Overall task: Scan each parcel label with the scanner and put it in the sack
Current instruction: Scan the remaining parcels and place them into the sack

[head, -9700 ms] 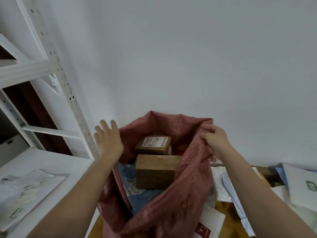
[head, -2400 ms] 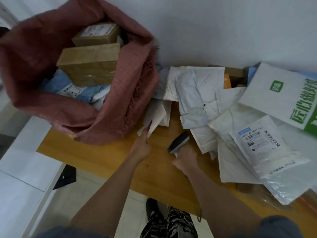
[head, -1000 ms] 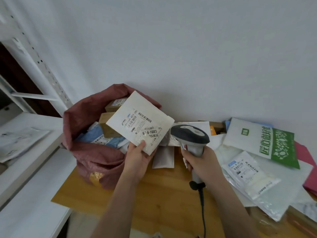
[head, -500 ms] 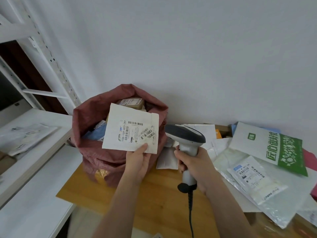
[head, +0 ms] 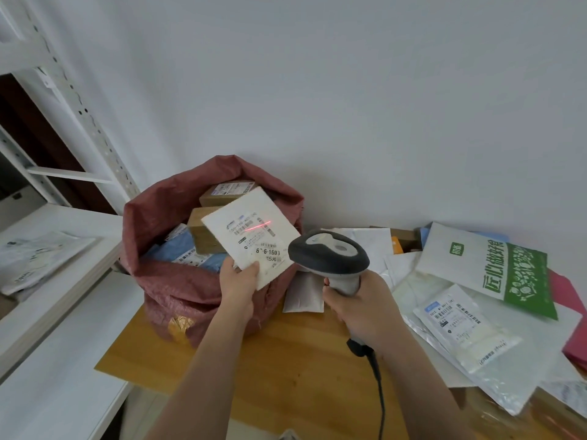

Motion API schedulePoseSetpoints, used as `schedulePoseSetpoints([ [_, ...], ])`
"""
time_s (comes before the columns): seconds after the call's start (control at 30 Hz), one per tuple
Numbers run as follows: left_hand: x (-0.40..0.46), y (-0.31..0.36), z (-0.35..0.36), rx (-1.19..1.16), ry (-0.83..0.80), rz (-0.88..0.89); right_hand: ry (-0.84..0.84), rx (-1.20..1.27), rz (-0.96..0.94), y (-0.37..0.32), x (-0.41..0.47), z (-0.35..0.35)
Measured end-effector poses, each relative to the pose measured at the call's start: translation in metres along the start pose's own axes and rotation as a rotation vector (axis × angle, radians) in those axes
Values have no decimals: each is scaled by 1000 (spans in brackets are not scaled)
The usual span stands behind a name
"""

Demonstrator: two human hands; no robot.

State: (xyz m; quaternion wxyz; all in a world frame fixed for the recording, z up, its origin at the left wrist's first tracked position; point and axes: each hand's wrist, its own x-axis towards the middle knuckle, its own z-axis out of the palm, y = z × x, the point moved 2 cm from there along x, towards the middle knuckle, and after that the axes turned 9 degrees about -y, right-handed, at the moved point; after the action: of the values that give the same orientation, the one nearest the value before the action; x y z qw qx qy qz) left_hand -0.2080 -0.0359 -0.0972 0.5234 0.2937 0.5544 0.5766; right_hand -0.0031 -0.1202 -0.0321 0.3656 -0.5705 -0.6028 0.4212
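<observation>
The flat white parcel (head: 251,235) is up in front of me, tilted, over the near rim of the red sack (head: 178,290). My left hand (head: 238,282) has its grip pinched on the parcel's lower edge, thumb on the printed label side. A thin red scan line lies across the barcode near the top of the label. My right hand (head: 357,301) has its grip wrapped round the handle of the grey scanner (head: 330,255), whose head points at the parcel from just beside it; its black cable (head: 378,385) hangs down below my wrist. The sack stands open on the wooden bench (head: 286,360), with brown boxes (head: 203,233) and blue mailers inside. To the right, more mailers lie heaped on the bench, a green-and-white one (head: 495,265) on top. White metal shelving (head: 63,100) stands to the left.
</observation>
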Motion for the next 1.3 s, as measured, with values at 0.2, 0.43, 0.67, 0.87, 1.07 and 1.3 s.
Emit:
schedulePoseSetpoints([
  [0.2,5,6,-5,200,-2,134,109,-30,-84,-4,-3,-6],
  [0.43,12,10,-12,225,9,140,84,-19,-33,-4,-1,-12],
  [0.67,22,15,-22,208,55,144,-50,97,41,-7,1,-14],
  [0.87,30,26,-36,197,277,219,-24,167,-4,-11,-2,-12],
  [1.07,43,41,-54,403,520,-163,-11,201,60,0,0,-4],
  [1.3,27,16,-45,496,283,46,0,191,90,17,0,-2],
])
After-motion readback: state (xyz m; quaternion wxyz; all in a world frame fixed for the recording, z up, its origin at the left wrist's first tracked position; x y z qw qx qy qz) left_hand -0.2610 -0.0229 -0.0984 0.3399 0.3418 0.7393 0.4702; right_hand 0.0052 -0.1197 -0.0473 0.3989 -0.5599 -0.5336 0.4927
